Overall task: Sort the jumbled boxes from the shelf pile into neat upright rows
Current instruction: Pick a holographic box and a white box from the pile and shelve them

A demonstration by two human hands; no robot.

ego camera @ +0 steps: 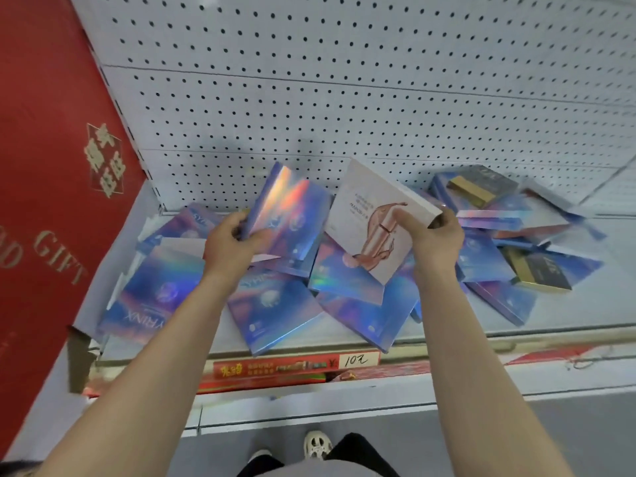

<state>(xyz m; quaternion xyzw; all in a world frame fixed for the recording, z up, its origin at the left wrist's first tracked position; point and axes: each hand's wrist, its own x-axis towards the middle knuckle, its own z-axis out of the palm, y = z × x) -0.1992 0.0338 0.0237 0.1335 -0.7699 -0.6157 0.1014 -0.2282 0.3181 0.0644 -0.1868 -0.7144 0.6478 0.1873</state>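
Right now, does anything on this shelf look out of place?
Yes. The holographic blue boxes lie flat and overlapping in a jumble, none upright. The right hand holds a pale pink box, unlike the others.

Box pile (537, 232) blurs at right; small print on pink box (371, 215) unreadable.

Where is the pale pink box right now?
The pale pink box is held in the right hand, above the pile's middle, beside the holographic blue box in the left hand.
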